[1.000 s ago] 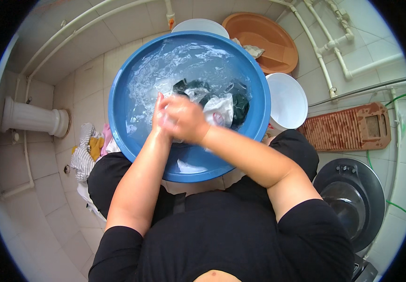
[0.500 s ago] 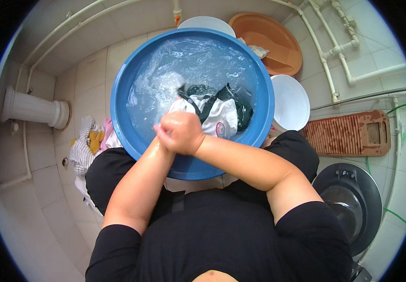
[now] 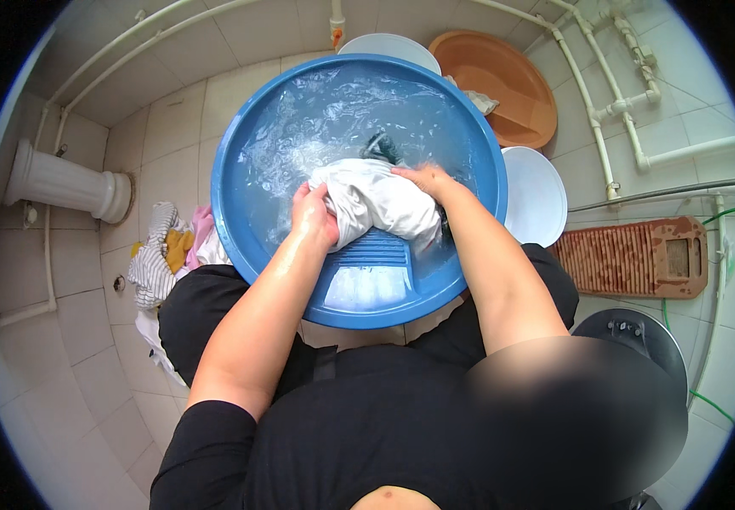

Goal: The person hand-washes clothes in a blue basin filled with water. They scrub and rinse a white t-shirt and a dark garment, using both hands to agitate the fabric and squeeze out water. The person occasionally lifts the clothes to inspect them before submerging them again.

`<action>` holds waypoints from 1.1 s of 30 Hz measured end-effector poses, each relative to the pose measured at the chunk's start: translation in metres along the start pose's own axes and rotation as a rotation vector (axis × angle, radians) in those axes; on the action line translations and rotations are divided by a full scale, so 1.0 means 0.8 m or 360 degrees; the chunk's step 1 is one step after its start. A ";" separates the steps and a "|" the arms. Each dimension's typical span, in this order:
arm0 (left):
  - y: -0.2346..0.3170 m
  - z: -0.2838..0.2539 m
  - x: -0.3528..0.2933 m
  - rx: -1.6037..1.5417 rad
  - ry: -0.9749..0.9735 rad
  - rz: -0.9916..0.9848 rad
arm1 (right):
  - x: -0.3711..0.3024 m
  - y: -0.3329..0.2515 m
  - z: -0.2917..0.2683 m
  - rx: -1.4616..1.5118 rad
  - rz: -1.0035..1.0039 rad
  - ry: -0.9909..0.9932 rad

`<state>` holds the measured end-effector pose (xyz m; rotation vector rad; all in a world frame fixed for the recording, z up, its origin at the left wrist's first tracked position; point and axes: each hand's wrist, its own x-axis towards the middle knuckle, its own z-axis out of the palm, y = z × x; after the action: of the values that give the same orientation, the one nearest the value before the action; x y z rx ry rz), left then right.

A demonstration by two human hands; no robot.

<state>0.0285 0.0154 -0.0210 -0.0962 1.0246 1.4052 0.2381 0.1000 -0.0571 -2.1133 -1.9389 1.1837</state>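
A wet white garment with a dark green part lies bunched in a large blue tub of cloudy water. My left hand grips the garment's left side, with its fingers curled into the cloth. At the right side my right hand holds the cloth, its fingers partly hidden. The garment's near edge rests over the tub's built-in ribbed washboard. Some of the dark green cloth dips into the water.
A pile of clothes lies on the floor at left. Beyond the tub are a white basin and an orange basin. At right sit another white basin, a reddish-brown washboard and a black basin.
My hands were clasped together above the near side of the tub. They have parted and taken hold of the garment, which now lies with plain white cloth uppermost, nearer the washboard.
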 end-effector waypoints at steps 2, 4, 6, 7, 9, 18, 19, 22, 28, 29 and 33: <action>-0.005 -0.008 0.007 -0.0071 -0.0104 0.0000 | -0.011 -0.016 -0.003 -0.0191 -0.0079 0.0170; -0.005 -0.013 0.012 -0.0231 -0.0337 -0.0151 | -0.034 -0.053 0.002 -0.0432 -0.0304 0.0573; -0.008 -0.022 0.021 -0.0403 -0.0648 -0.0291 | -0.060 -0.083 0.013 -0.0190 -0.0695 0.0887; -0.008 -0.022 0.021 -0.0346 -0.0603 -0.0329 | -0.075 -0.101 0.019 0.0028 -0.0918 0.0884; -0.003 -0.014 0.014 -0.0231 -0.0526 -0.0398 | -0.108 -0.134 0.031 0.0277 -0.1336 0.0809; 0.020 0.001 -0.024 0.0137 -0.0436 -0.0638 | -0.105 -0.116 0.046 0.0310 -0.1208 0.1026; 0.021 0.004 -0.033 0.0421 -0.0595 -0.0462 | -0.103 -0.109 0.029 0.0371 -0.0562 0.0759; 0.035 0.017 -0.071 0.1638 -0.1012 -0.0092 | -0.062 -0.061 0.001 0.0306 -0.0120 0.0514; 0.034 -0.010 -0.036 0.1768 -0.0452 0.0170 | -0.131 -0.113 0.016 0.0307 -0.0622 -0.0142; 0.044 -0.004 -0.042 0.1417 -0.0388 -0.0046 | -0.154 -0.130 0.019 0.0244 -0.0807 -0.0081; 0.050 -0.008 -0.036 0.0768 -0.0222 -0.0121 | -0.176 -0.145 0.016 0.0117 -0.1235 -0.0272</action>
<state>-0.0035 -0.0008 0.0137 0.3099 1.2017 1.0487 0.1445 -0.0024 0.0619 -1.0408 -2.3795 1.2266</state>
